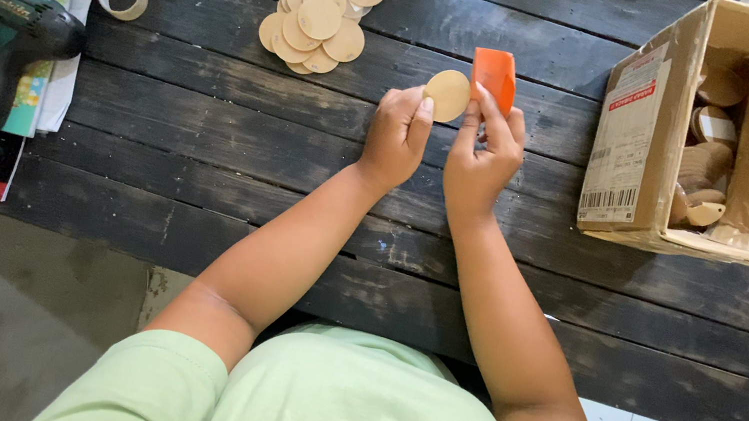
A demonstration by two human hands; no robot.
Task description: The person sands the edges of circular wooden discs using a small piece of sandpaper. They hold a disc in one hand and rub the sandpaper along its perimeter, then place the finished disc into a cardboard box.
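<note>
Your left hand (396,133) pinches a round wooden disc (446,95) above the dark plank bench (203,141) while your right hand (483,153) grips a folded orange sandpaper piece (495,78) against its edge, so sanding seems underway and calls for steady strokes around the rim.

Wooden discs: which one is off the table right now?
The disc pinched in the left hand, beside the orange sheet; the rest lie piled on the table.
</note>
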